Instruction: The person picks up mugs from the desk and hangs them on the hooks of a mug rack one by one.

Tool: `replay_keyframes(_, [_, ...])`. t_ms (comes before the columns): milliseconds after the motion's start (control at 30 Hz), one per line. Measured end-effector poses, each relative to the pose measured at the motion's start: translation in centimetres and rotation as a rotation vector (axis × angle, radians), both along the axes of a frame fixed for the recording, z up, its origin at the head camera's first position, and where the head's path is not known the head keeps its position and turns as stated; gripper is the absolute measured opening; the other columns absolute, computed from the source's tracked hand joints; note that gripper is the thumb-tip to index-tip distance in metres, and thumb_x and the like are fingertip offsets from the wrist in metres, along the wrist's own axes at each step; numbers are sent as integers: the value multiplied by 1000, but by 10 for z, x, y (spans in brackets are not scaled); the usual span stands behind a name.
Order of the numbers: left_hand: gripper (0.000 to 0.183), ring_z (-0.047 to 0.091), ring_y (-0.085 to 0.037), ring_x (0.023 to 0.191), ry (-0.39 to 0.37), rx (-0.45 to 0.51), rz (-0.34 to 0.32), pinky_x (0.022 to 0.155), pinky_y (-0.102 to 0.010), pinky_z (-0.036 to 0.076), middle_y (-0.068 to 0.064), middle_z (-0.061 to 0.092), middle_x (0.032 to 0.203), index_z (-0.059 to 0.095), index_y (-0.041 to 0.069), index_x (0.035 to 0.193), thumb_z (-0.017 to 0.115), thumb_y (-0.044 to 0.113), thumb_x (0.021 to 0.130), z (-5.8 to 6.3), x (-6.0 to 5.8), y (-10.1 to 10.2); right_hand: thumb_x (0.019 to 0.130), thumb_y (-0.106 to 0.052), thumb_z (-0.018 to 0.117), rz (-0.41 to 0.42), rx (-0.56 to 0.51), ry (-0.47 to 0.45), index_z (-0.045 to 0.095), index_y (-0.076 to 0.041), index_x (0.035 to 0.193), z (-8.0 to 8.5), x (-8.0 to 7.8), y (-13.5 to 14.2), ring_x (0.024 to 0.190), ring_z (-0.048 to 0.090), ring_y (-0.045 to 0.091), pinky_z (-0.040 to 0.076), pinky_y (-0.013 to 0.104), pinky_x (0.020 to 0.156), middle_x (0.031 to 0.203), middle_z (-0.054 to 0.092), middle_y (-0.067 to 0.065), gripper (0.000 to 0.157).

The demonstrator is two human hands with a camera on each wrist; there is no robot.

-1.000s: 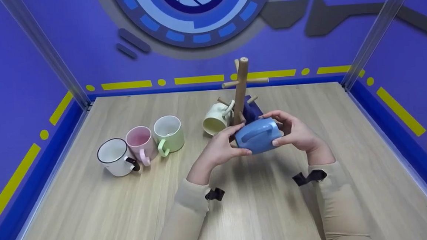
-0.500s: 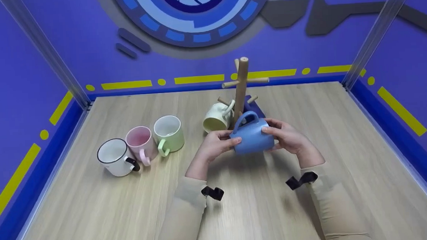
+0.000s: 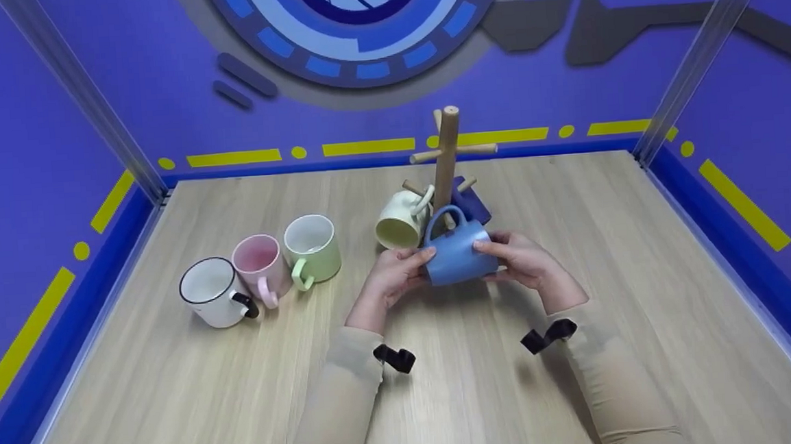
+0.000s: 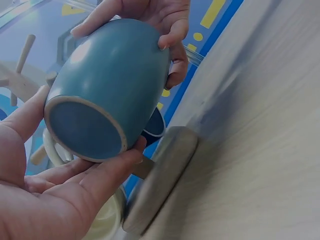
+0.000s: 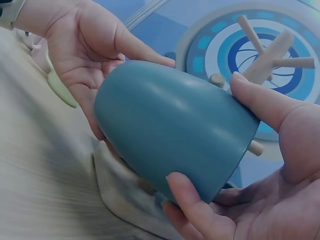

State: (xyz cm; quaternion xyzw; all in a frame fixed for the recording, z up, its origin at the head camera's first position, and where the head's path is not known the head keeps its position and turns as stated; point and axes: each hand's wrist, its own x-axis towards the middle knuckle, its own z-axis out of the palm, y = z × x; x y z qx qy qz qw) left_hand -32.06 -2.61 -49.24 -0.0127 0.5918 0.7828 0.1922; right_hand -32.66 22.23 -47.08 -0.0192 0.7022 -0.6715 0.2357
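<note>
Both hands hold a light blue mug (image 3: pixel 463 255) on its side, its handle up and toward a wooden mug tree (image 3: pixel 447 143). My left hand (image 3: pixel 392 277) grips the base end; in the left wrist view the mug's round bottom (image 4: pixel 86 129) faces the left palm. The right hand (image 3: pixel 527 265) pinches the rim end, thumb on the near side. In the right wrist view the mug's smooth side (image 5: pixel 175 125) spans between both hands, close over the tree's base (image 5: pixel 120 187). The mug's opening is hidden in the head view.
A cream mug (image 3: pixel 399 227) hangs tilted on the tree's lower left, a dark blue mug (image 3: pixel 473 203) behind on the right. Bare pegs (image 3: pixel 480 149) stick out above. At left stand a white mug (image 3: pixel 214 295), a pink mug (image 3: pixel 259 261) and a green mug (image 3: pixel 318 254).
The blue mug has turned in the hands: its handle, earlier facing me, now points up toward the tree. Both hands have lowered slightly, and the right has shifted its hold and moved left.
</note>
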Motion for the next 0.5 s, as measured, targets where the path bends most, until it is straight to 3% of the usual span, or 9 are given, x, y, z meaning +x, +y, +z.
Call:
replay_keyframes(167, [32,71,-12,87,-12,-15,35,81,-29,59,-2,73,92,65,-7,123,68,15,100,-4,-2,-1,100,-29,62,-28,-43,-11,12,10,159,-6,-2,-5,150,32,46,41,62,115,164,24,33,86])
replay_keyframes(400, [43,72,-19,102,-40,-97,109,101,-43,58,-14,75,112,64,-8,129,71,21,98,-6,-4,-1,99,-28,66,-77,-52,-3,15,6,161,-11,-3,-12,151,32,44,42,61,115,165,24,29,87])
replay_keyframes(500, [44,71,-18,97,-37,-147,130,102,-47,57,-14,76,104,65,-9,127,72,23,98,-6,-5,-1,98,-27,68,-101,-36,23,16,5,161,-12,-2,-15,151,32,43,43,61,114,166,24,27,88])
